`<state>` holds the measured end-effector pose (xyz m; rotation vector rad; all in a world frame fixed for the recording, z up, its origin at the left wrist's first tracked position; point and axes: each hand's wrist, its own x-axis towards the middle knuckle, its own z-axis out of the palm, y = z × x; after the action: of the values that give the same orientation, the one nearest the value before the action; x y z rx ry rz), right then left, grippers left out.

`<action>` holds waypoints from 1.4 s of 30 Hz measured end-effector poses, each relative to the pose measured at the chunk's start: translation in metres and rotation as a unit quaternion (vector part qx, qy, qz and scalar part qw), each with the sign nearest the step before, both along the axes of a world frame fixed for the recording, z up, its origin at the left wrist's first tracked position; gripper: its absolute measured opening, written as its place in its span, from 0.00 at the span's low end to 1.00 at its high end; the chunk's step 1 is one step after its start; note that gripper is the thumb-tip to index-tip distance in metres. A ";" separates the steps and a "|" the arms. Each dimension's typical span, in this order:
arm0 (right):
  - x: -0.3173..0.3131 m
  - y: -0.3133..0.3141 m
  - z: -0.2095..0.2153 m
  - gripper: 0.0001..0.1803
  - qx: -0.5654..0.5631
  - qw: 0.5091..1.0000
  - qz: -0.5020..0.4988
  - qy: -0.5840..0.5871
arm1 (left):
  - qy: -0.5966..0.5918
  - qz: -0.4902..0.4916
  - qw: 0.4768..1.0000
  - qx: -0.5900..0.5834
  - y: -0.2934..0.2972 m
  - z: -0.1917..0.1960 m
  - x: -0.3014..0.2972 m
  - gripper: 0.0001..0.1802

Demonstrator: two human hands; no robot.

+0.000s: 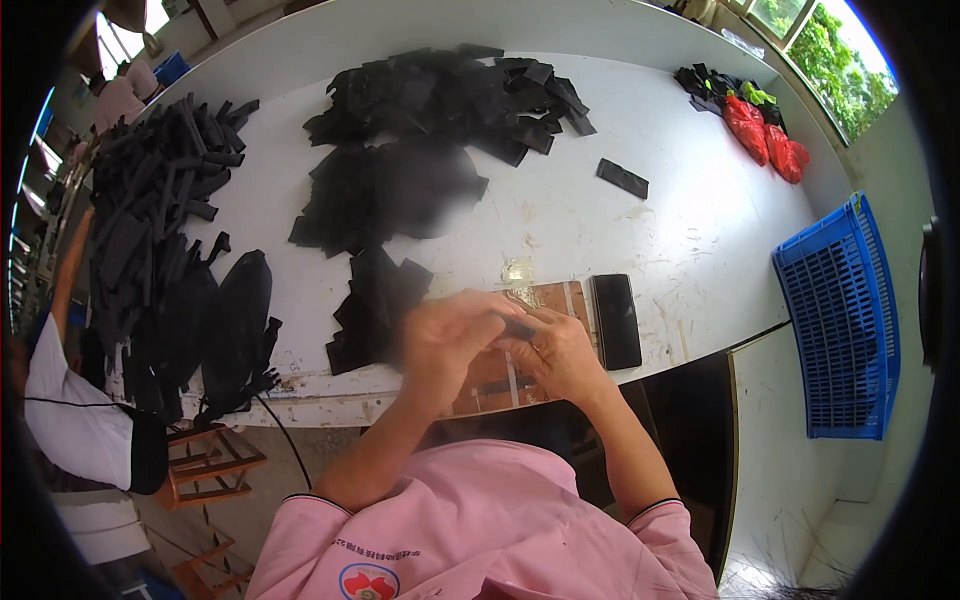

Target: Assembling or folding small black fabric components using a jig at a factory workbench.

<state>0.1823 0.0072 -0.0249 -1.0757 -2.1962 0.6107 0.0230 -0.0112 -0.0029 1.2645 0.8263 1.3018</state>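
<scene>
**Both hands on a small dark piece at the table edge**

A white table (600, 200) fills most of the view, its near edge bending past the person's pink shirt (480, 520). Black fabric lies on it in heaps: a long pile (150, 210) down the left side, a big pile (440, 100) at the far middle, and a smaller stack (375, 300) just left of the hands. A blue crate (840, 320) stands off the table's right end. Red bags (765, 135) sit at the far right corner among more dark cloth.

A brown board (555, 300) lies at the near edge under the hands, with a black phone (616, 320) touching its right side. One black strip (622, 178) lies alone, well apart from the heaps.

The left hand (450, 340) is blurred, its fingers curled inward. The right hand (560, 355) meets it over the board, fingers bent. Between the two sets of fingertips sits a small dark piece (519, 327), pinched from both sides.
</scene>
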 end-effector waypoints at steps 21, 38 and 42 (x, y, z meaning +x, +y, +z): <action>0.030 -0.029 0.047 0.20 -0.083 0.956 -0.120 0.254 | 0.239 0.315 0.915 -0.075 0.050 -0.106 -0.083 0.09; 0.072 -0.120 -0.112 0.18 -0.414 0.875 -0.235 -0.087 | 0.252 0.430 0.866 0.041 0.058 -0.079 -0.104 0.09; -0.001 -0.085 -0.043 0.16 -0.295 0.954 -0.037 0.041 | -0.207 0.295 0.910 -0.206 0.015 -0.024 -0.092 0.14</action>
<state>0.1815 -0.0779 -0.0675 -1.3847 -1.9288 1.3055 -0.0688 0.0037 -0.0269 0.3763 1.1390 1.6773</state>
